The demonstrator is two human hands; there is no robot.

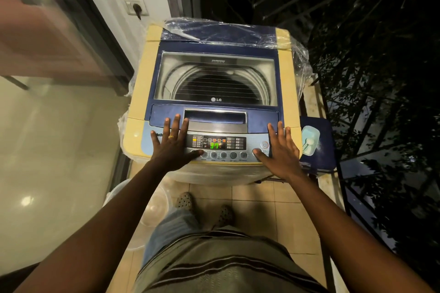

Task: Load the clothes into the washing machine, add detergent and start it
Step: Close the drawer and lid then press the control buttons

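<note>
A top-loading washing machine (140, 83), cream and blue, stands in front of me with its glass lid (215, 78) shut. Through the glass I see the steel drum; its contents are too dark to tell. The control panel (225, 146) is lit and its green display reads 97. My left hand (172, 144) lies flat on the panel's left end, fingers spread, thumb by the leftmost round button. My right hand (278, 150) lies flat on the panel's right end, thumb tip on the rightmost round button below the power button (264, 144). Neither hand holds anything.
A blue stool (326, 135) right of the machine carries a pale green tub (309, 140) with a white scoop. Clear plastic sheeting (301, 54) drapes the machine's back and sides. A clear plastic basket (152, 209) sits on the tiled floor at left. A wall socket (137, 7) is behind; railing at right.
</note>
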